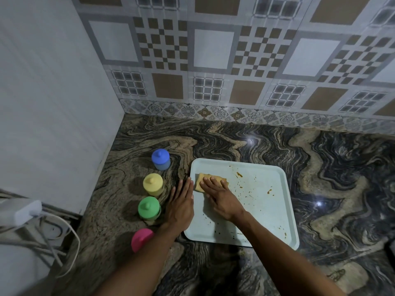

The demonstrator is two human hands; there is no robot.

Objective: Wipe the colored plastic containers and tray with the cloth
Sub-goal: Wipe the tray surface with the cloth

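A pale blue tray (265, 212) lies on the marble counter, speckled with brown stains toward its right side. A folded yellow cloth (201, 182) sits on the tray's left part. My right hand (220, 195) presses flat on the cloth with straight fingers. My left hand (180, 204) rests flat against the tray's left edge, fingers straight. To the left stand lidded plastic containers in a row: blue (160, 159), yellow (152, 184), green (149, 208) and pink (141, 239), the pink one partly hidden by my left forearm.
A white wall panel (53, 103) closes the left side and a tiled wall (235, 60) the back. A white power adapter (23, 210) with cables lies at the lower left. Marble counter (342, 178) extends to the right of the tray.
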